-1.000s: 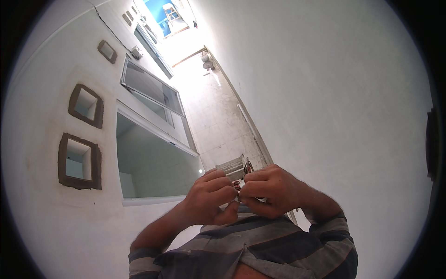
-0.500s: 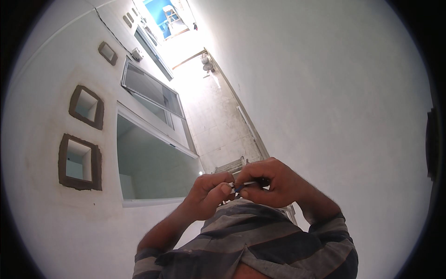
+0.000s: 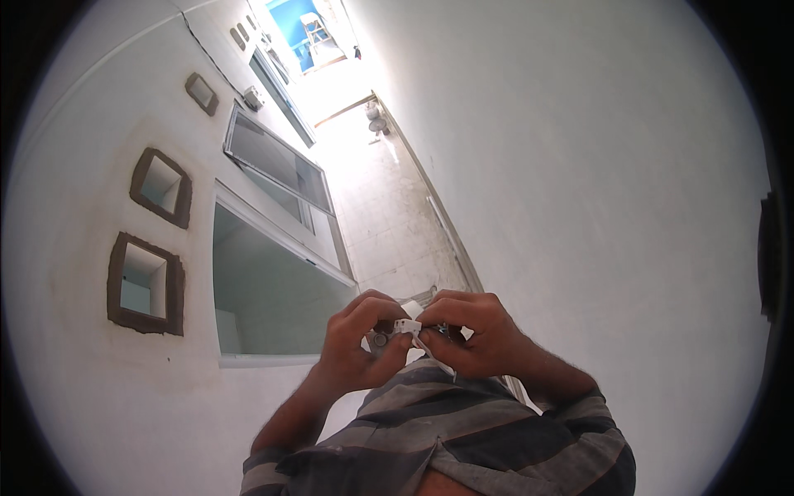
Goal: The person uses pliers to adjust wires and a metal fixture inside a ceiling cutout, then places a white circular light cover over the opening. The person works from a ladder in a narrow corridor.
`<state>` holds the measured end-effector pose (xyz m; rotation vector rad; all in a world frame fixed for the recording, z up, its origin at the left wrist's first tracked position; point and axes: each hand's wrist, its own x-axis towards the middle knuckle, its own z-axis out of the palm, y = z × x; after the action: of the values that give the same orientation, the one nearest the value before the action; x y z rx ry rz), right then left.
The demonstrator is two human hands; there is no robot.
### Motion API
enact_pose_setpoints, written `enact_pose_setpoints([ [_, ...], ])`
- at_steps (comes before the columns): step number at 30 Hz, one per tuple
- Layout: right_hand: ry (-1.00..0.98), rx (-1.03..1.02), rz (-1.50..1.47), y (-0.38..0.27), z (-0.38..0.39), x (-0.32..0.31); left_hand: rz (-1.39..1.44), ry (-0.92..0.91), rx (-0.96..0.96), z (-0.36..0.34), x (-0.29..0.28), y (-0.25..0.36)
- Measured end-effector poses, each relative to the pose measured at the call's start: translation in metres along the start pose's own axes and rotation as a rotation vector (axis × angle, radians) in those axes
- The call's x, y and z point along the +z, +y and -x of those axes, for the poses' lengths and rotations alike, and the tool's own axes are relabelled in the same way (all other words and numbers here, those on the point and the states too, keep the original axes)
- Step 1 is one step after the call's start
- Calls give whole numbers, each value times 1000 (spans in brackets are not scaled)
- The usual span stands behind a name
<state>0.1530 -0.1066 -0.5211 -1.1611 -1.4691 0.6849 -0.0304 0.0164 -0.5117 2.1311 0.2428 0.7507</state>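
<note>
In front of my striped shirt, both hands meet at chest height. My left hand (image 3: 356, 339) is closed, thumb and fingers pinching a small white block-shaped piece (image 3: 405, 326) that has little dark openings. Close against it, my right hand (image 3: 475, 335) is closed too, its thumb and forefinger pressed together at the piece's right side. A thin white wire-like strand (image 3: 437, 362) slants down from between the hands over the shirt. What else the right fingers pinch is mostly hidden; a bit of something dark shows behind them.
Left stands a white wall with a large window opening (image 3: 273, 289), an outward-tilted glass pane (image 3: 277, 157) and framed square holes (image 3: 146, 283). A plain white wall (image 3: 595, 182) fills the right. Below runs a pale floor (image 3: 385, 223); a stepladder (image 3: 314, 29) stands far off.
The white block has turned into clearer view between my fingers, and the thin strand now hangs down. Both hands have shifted slightly, and the whole view has moved a little.
</note>
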Motion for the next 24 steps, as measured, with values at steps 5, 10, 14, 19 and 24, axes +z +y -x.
enact_pose_setpoints([
  [5, 70, -70, 8, 9, 3, 8, -23, 82, 39, 2, 3, -3],
  [10, 85, -132, 114, 9, 1, 11, -166, 23, 141, -3, -3, 5],
  [14, 91, -153, 132, 8, 0, 11, -185, 20, 146, -2, -3, 4],
  [19, 70, -51, 43, 10, 4, 10, -203, -20, 95, -2, -4, 9],
  [24, 12, -143, 127, 4, 1, 6, -235, -196, 47, -5, -11, 9],
])
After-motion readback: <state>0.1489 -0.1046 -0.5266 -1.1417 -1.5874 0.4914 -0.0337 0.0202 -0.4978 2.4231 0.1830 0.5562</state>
